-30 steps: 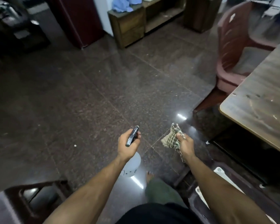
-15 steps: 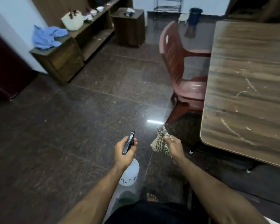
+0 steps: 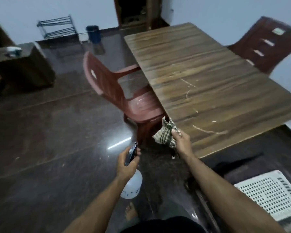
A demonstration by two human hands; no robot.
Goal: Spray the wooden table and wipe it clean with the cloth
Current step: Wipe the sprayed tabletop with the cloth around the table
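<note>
Left hand (image 3: 127, 163): grips spray bottle (image 3: 132, 186) above floor.
Right hand (image 3: 181, 140): clutches checked cloth (image 3: 164, 134) at wooden table (image 3: 208, 84) corner.

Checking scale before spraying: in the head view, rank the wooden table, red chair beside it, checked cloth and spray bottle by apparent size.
1. wooden table
2. red chair
3. checked cloth and spray bottle look alike; the hands hide parts of both.

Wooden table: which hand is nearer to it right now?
Right. The right hand, gripping the cloth, is at the table's near corner, overlapping its edge in view. The left hand, holding the spray bottle, is lower left over the floor, apart from the table.
</note>
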